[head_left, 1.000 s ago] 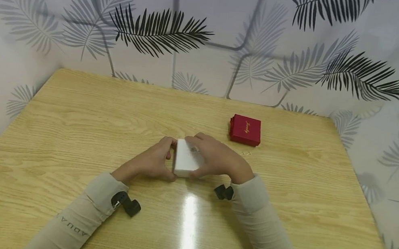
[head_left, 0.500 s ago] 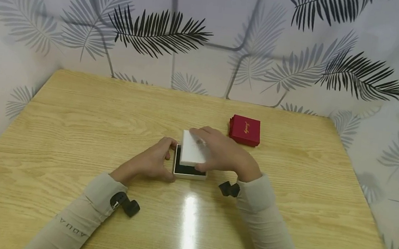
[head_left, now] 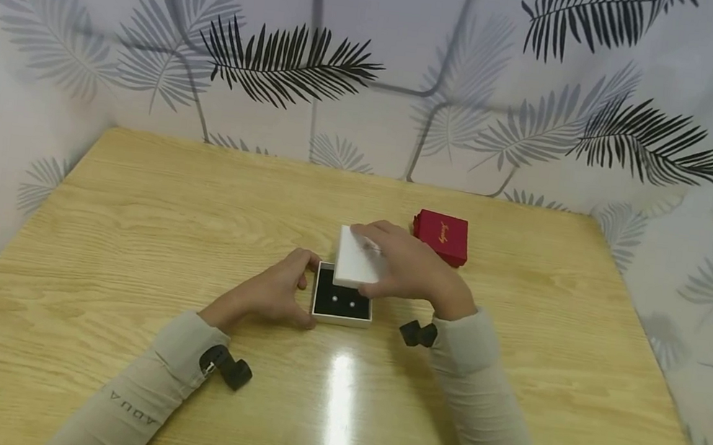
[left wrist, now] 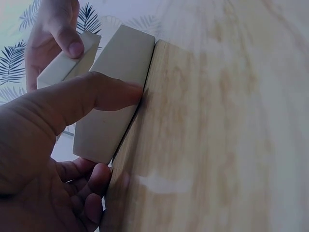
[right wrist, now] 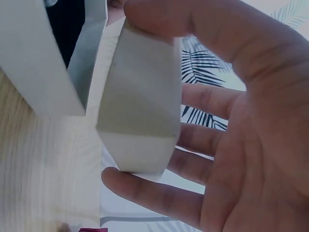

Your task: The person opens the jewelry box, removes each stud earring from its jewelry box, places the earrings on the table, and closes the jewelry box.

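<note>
In the head view a small white jewelry box base (head_left: 342, 321) sits on the table. Its black insert (head_left: 325, 286) carries two tiny round white stud earrings (head_left: 335, 298). My left hand (head_left: 274, 290) grips the base from the left, thumb along the near side and fingers at the far corner. In the left wrist view the thumb (left wrist: 104, 93) lies across the base's white side wall (left wrist: 125, 53). My right hand (head_left: 413, 268) holds the white lid (head_left: 353, 255) above the base, covering its back part. The right wrist view has the lid (right wrist: 140, 92) pinched between thumb and fingers.
Behind my right hand lies a red gift box (head_left: 449, 236) with gold lettering. The wooden table (head_left: 188, 212) runs back to a leaf-patterned curtain (head_left: 341, 119). A black wrist camera (head_left: 235, 373) is strapped to the left sleeve, another (head_left: 416, 334) to the right.
The lid has come up off the base in my right hand, moving away and slightly right. The black insert and stud earrings now show. My left hand stays on the base.
</note>
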Tool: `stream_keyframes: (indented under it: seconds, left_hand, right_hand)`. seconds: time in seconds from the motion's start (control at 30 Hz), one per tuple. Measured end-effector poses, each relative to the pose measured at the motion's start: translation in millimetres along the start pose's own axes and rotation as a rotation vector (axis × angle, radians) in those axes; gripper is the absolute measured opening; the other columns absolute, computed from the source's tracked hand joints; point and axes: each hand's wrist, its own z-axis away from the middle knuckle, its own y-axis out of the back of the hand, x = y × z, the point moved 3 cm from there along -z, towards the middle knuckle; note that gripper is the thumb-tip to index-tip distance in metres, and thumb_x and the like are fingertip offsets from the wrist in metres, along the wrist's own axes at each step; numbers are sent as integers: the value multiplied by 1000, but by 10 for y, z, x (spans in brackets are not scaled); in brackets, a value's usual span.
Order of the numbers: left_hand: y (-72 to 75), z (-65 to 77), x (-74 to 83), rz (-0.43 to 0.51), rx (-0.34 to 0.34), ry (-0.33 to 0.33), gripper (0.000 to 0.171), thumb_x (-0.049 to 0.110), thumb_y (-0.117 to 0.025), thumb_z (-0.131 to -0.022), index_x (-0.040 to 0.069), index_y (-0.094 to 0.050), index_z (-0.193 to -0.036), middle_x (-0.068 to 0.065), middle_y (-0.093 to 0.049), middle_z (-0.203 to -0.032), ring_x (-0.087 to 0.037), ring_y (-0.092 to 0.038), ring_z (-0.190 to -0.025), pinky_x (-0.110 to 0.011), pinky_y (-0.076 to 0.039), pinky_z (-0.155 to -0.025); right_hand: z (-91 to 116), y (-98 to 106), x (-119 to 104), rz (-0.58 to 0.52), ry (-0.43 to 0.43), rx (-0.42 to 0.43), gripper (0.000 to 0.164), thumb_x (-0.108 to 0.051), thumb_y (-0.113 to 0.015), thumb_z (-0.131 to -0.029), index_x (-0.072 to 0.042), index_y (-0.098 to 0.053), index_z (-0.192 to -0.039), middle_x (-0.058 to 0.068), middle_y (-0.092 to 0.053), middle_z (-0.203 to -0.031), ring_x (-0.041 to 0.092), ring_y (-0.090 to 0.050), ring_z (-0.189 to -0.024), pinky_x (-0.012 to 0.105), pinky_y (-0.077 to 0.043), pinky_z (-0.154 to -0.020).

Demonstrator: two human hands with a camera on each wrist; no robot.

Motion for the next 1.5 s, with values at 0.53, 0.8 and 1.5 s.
stream_keyframes:
  seconds: [0.53, 0.8, 1.5]
  left_hand:
    - [-17, -7, 7, -4, 2, -16, 88, 17, -89, -68, 1, -37, -137, -13, -45, -122, -24, -46, -104, -34, -42, -87]
    - [-14, -4, 17, -1, 4, -20, 86, 16, -89, -68, 1, -38, -136, -12, -45, -121, -24, -45, -103, -33, -41, -86]
    - [-21, -13, -22, -11, 3, -30, 85, 16, -88, -68, 2, -38, -136, -12, -45, -117, -23, -46, -102, -33, -43, -85]
  right_hand:
    - [-151, 205, 203, 35, -18, -10, 90, -33, -82, -75, -16, -40, -151, 12, -47, -149, 28, -50, -122, 46, -49, -97]
    - [-253, 160, 306, 10, -26, -26, 96, -34, -82, -77, -9, -32, -155, 16, -45, -150, 30, -48, -121, 47, -47, -99]
    - [-452, 121, 443, 10, -43, -43, 90, -31, -83, -78, -5, -36, -150, 16, -48, -143, 29, -48, -118, 44, -47, -100]
